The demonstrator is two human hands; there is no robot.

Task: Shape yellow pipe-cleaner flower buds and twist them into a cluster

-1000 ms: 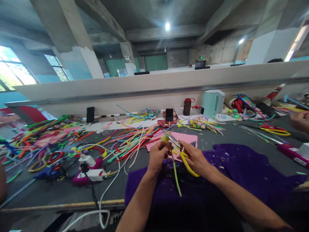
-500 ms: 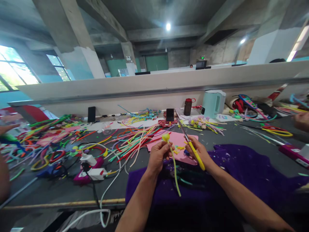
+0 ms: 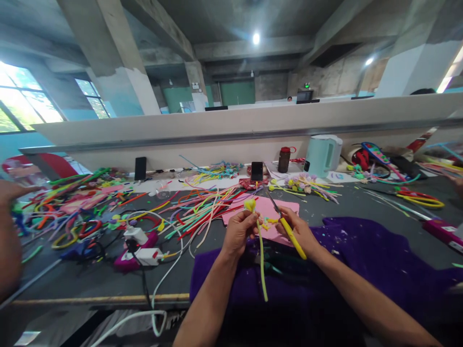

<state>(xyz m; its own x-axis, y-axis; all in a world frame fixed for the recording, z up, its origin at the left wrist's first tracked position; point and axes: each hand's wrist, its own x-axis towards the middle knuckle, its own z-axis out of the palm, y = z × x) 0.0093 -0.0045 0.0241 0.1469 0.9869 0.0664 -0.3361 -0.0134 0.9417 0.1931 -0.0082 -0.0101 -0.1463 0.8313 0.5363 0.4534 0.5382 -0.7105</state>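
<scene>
My left hand (image 3: 237,232) pinches a pipe-cleaner flower (image 3: 250,206) just under its fuzzy yellow head; its light green stem (image 3: 262,264) hangs down over the purple cloth (image 3: 361,260). Right beside it, my right hand (image 3: 297,230) grips yellow-handled scissors (image 3: 287,230), blades pointing up and away, closed as far as I can tell. Both hands hover above a pink sheet (image 3: 267,209) with small yellow scraps on it.
Loose coloured pipe cleaners (image 3: 195,207) spread across the dark table (image 3: 90,284). At left lie a power strip with a white plug (image 3: 139,248) and cables. A phone (image 3: 256,171), a brown bottle (image 3: 284,159) and a pale kettle (image 3: 321,155) stand at the back. Another person's hand (image 3: 9,236) is at far left.
The scissors left the flower head: my right hand swung them away to the right and turned the blades upward. My left hand kept the flower. The view shifted slightly.
</scene>
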